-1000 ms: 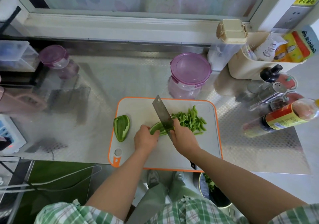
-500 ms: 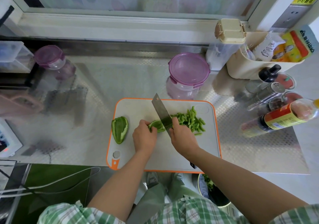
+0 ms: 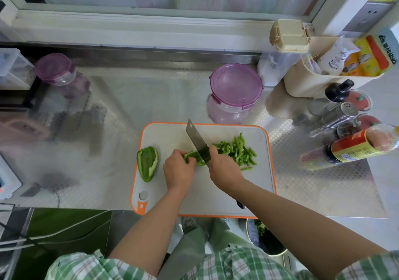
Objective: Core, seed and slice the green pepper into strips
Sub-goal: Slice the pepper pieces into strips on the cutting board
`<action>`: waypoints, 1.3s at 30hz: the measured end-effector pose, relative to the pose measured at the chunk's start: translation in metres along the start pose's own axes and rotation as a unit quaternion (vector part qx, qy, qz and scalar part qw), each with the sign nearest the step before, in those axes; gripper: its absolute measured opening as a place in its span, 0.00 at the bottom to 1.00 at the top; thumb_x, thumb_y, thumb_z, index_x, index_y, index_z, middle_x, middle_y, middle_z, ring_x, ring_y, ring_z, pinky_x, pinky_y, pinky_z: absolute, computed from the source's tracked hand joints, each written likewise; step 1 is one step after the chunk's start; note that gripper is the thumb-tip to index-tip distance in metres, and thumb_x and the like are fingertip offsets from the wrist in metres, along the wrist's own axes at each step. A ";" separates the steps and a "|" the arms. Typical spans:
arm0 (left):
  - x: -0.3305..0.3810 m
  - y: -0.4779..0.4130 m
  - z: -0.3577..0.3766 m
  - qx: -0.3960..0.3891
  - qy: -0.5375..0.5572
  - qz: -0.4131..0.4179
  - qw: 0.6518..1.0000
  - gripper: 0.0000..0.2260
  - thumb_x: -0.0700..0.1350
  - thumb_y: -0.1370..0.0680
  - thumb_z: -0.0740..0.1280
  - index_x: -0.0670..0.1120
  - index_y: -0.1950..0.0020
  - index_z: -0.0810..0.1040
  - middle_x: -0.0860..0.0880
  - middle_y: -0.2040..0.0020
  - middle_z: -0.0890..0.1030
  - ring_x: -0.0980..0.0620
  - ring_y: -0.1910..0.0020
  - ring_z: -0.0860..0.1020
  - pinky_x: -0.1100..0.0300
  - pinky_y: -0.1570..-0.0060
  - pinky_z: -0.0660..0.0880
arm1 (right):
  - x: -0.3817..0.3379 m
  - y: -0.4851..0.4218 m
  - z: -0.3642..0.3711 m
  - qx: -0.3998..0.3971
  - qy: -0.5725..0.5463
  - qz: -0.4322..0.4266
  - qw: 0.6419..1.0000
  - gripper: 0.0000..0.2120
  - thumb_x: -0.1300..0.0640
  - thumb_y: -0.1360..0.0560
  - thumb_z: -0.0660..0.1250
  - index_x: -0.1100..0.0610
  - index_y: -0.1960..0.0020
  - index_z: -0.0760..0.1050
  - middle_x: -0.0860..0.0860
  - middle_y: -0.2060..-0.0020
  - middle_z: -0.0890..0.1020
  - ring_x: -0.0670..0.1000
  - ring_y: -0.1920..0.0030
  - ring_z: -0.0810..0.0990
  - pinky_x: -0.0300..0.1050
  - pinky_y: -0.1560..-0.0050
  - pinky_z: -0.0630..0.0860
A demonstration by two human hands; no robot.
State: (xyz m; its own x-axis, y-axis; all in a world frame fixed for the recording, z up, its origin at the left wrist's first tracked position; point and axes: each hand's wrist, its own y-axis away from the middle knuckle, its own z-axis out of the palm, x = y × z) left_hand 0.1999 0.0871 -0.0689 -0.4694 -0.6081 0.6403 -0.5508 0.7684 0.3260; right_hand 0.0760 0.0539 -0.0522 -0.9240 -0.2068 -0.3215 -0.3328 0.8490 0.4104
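The pepper piece being cut lies near the middle of the cutting board. It is glossy and curved, and much of it is hidden beneath the left hand and the cleaver. That hand's fingers are curled together, knuckles up, clamped down on the piece; the fingertips themselves cannot be seen. The cleaver's flat steel blade stands on edge across the piece's right end, its far corner pointing toward 11 o'clock. The right hand is wrapped closed round the handle, with one finger reaching up against the blade. The handle is covered except for a dark butt end beside the forearm. At 2 o'clock from the piece lies a loose heap of thin strips. At 9 o'clock, near the board's left edge, a pepper half lies hollow side up, pale ribs showing. The board is white plastic with an orange rim, on a dimpled steel counter. At 12 o'clock stands a clear tub with a purple clip lid.
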 end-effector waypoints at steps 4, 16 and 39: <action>0.000 -0.002 -0.002 -0.008 -0.001 -0.004 1.000 0.07 0.45 0.27 0.68 0.46 0.51 0.77 0.46 0.61 0.83 0.44 0.57 0.80 0.50 0.55 0.77 | -0.010 -0.002 0.004 -0.005 0.036 0.000 0.999 0.15 0.68 0.22 0.56 0.58 0.38 0.60 0.52 0.64 0.71 0.55 0.65 0.72 0.48 0.66 0.68; -0.007 -0.001 -0.006 -0.021 0.006 -0.004 1.000 0.07 0.47 0.28 0.69 0.47 0.52 0.75 0.46 0.62 0.83 0.44 0.59 0.80 0.50 0.58 0.78 | 0.007 -0.007 0.005 0.048 -0.098 0.026 0.994 0.08 0.58 0.18 0.54 0.60 0.41 0.62 0.54 0.66 0.74 0.56 0.67 0.74 0.47 0.71 0.67; -0.005 0.006 0.001 -0.004 -0.008 0.023 1.000 0.05 0.45 0.26 0.68 0.46 0.53 0.74 0.46 0.62 0.83 0.43 0.57 0.80 0.49 0.55 0.76 | 0.005 0.010 0.004 0.024 -0.075 -0.009 0.997 0.10 0.57 0.19 0.56 0.59 0.40 0.62 0.54 0.64 0.75 0.57 0.65 0.74 0.49 0.68 0.70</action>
State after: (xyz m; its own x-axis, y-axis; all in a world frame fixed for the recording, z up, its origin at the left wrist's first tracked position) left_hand 0.1985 0.0946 -0.0708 -0.5062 -0.5747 0.6431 -0.5224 0.7976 0.3015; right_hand 0.0691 0.0636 -0.0528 -0.8784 -0.1505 -0.4537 -0.3363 0.8691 0.3627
